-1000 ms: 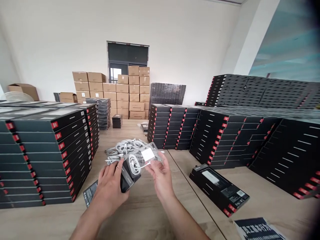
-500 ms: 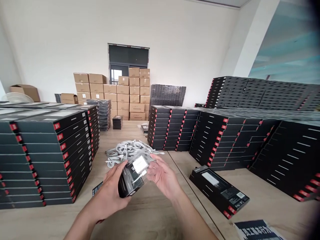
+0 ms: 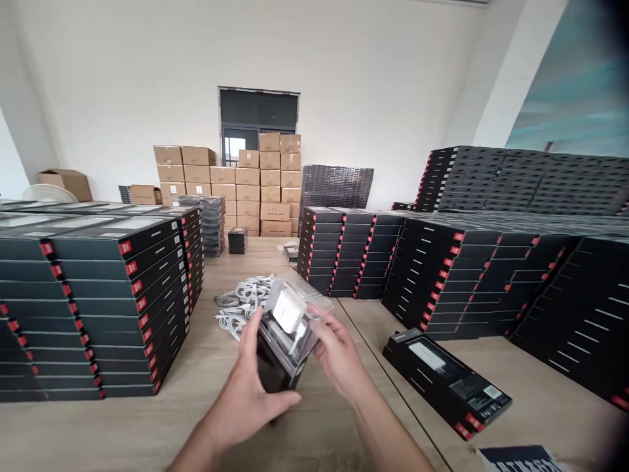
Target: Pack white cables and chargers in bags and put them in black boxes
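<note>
My left hand [image 3: 246, 390] is wrapped round a dark box [image 3: 275, 367], tilted above the table. Over the box's upper side lies a clear plastic tray [image 3: 317, 303], holding a white charger block [image 3: 288, 311] and a white cable plug [image 3: 299, 333]. The fingers of my right hand [image 3: 339, 351] close on the tray's right edge. Whether the tray is partly inside the box I cannot tell. Just behind my left hand is a pile of coiled grey-white cables [image 3: 240, 300], partly covered by the tray.
Tall stacks of black boxes stand at left [image 3: 118, 314] and right [image 3: 427, 275]. Two stacked black boxes [image 3: 447, 380] lie right of my hands. A printed dark sheet [image 3: 521, 459] is at the lower right. Brown cartons [image 3: 246, 190] are piled by the back wall.
The tray with the charger now stands out further to the upper right of the box, with my right fingers on its edge. My left hand and the box have shifted right and turned more upright.
</note>
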Demonstrator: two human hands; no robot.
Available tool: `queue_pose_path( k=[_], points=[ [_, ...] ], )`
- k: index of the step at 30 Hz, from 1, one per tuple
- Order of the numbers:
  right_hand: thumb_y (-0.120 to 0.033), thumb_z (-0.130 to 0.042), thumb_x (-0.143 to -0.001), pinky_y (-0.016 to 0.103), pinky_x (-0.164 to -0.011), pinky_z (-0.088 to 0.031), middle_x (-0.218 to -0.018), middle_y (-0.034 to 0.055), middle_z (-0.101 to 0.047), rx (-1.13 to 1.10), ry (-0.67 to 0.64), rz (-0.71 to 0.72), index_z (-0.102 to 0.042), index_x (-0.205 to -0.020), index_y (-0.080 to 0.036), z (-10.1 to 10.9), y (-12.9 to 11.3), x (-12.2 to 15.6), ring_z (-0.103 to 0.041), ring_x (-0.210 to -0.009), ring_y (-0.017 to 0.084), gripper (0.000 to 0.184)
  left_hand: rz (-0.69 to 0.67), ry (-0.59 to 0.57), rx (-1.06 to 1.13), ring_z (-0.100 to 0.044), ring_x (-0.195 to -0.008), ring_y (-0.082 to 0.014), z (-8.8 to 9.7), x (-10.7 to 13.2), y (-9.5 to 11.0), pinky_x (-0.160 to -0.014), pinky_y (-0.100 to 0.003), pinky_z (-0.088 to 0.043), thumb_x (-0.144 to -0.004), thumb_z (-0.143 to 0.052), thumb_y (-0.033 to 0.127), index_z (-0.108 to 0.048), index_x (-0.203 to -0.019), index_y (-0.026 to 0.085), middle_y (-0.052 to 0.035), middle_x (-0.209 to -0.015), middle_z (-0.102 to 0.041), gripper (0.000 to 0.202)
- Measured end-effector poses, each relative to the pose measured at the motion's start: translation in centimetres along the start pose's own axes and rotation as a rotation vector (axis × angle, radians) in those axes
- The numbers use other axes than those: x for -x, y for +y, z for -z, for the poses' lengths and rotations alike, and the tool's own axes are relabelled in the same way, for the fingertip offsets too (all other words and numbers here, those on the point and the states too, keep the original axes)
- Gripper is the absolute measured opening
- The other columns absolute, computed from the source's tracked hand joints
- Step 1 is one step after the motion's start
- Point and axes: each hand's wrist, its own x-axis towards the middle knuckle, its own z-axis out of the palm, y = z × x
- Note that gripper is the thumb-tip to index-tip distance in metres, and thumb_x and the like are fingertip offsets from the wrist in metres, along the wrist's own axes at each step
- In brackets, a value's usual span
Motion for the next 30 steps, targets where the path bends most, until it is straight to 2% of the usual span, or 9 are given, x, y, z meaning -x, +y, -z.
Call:
queue_pose_path(
  k=[3,6,9,12,15,19,22,26,30],
  points=[
    [-0.055,-0.070,-0.077,0.041,-0.089,-0.050,-0.108,0.0075,-0.073,0.131,0.044,0.099,-0.074,-0.105,-0.025,0.5,0.0,-0.6,-0.065,-0.102,0.029,0.041,0.010,-0.080,0.087,-0.011,-0.149,-0.0308,-0.6,0.1,-0.5,-0.122,-0.045,-0.007,-0.070,-0.078,0.021,-0.008,-0.153,0.029,-0.0083,-0.162,-0.014,0.110],
    [-0.061,-0.065,-0.080,0.045,-0.096,-0.047,-0.108,0.0072,-0.074,0.188,-0.010,0.120,-0.074,-0.109,-0.026,0.8,0.1,-0.6,-0.064,-0.106,0.030,0.046,-0.009,-0.086,0.065,-0.019,-0.147,-0.0265,-0.2,0.0,-0.4,-0.121,-0.043,-0.013,-0.084,-0.065,0.024,0.002,-0.152,0.034,-0.0067,-0.161,-0.017,0.096],
    [-0.062,-0.059,-0.084,0.046,-0.099,-0.044,-0.108,0.0071,-0.074,0.251,-0.099,0.141,-0.072,-0.113,-0.027,0.2,-0.2,0.0,-0.063,-0.109,0.030,0.047,-0.127,-0.028,-0.035,-0.016,-0.148,-0.0283,0.6,-0.3,0.5,-0.121,-0.044,-0.013,-0.086,-0.063,0.024,-0.003,-0.152,0.035,-0.0056,-0.161,-0.013,0.090],
    [-0.057,-0.057,-0.088,0.045,-0.103,-0.042,-0.116,0.0068,-0.072,0.340,-0.154,0.190,-0.073,-0.112,-0.027,-1.0,-0.8,0.8,-0.061,-0.115,0.029,0.042,-0.293,0.065,-0.201,-0.006,-0.149,-0.0330,1.1,-0.3,2.0,-0.120,-0.049,-0.015,-0.084,-0.064,0.023,-0.006,-0.152,0.039,-0.0017,-0.163,0.003,0.091],
    [-0.056,-0.053,-0.091,0.043,-0.104,-0.042,-0.120,0.0058,-0.071,0.373,-0.198,0.207,-0.073,-0.112,-0.028,-2.0,-1.3,1.4,-0.061,-0.116,0.027,0.041,-0.404,0.107,-0.318,-0.007,-0.149,-0.0365,1.6,-0.3,3.3,-0.118,-0.054,-0.019,-0.083,-0.063,0.022,-0.008,-0.151,0.043,0.0009,-0.163,0.008,0.090],
    [-0.054,-0.053,-0.092,0.044,-0.107,-0.040,-0.121,0.0063,-0.070,0.389,-0.184,0.215,-0.072,-0.114,-0.026,-2.3,-1.2,1.4,-0.060,-0.117,0.027,0.041,-0.433,0.114,-0.287,-0.018,-0.147,-0.0367,2.8,-0.6,3.4,-0.116,-0.056,-0.027,-0.081,-0.066,0.023,-0.040,-0.138,0.036,-0.0031,-0.161,-0.005,0.064],
    [-0.055,-0.052,-0.092,0.045,-0.108,-0.039,-0.124,0.0063,-0.069,0.345,-0.173,0.180,-0.071,-0.115,-0.026,-1.9,-0.6,0.8,-0.059,-0.120,0.027,0.042,-0.359,0.031,-0.273,-0.026,-0.144,-0.0342,3.6,-0.9,2.4,-0.113,-0.054,-0.034,-0.083,-0.065,0.024,-0.052,-0.122,0.030,-0.0071,-0.158,-0.018,0.042],
    [-0.056,-0.050,-0.092,0.043,-0.103,-0.045,-0.130,0.0063,-0.064,0.301,-0.093,0.179,-0.063,-0.124,-0.027,-1.2,0.1,0.2,-0.058,-0.120,0.026,0.045,-0.233,-0.158,-0.353,-0.037,-0.139,-0.0304,3.6,-1.1,0.3,-0.109,-0.049,-0.041,-0.087,-0.057,0.021,-0.055,-0.116,0.028,-0.0110,-0.150,-0.034,0.030],
    [-0.048,-0.067,-0.083,0.037,-0.089,-0.053,-0.115,0.0064,-0.068,0.305,-0.017,0.288,-0.056,-0.117,-0.028,-0.7,0.6,0.1,-0.065,-0.102,0.024,0.041,-0.205,-0.021,-0.313,-0.051,-0.126,-0.0240,2.9,-1.4,-1.7,-0.102,-0.044,-0.048,-0.089,-0.052,0.019,-0.039,-0.131,0.031,-0.0102,-0.141,-0.042,0.046]
  ],
)
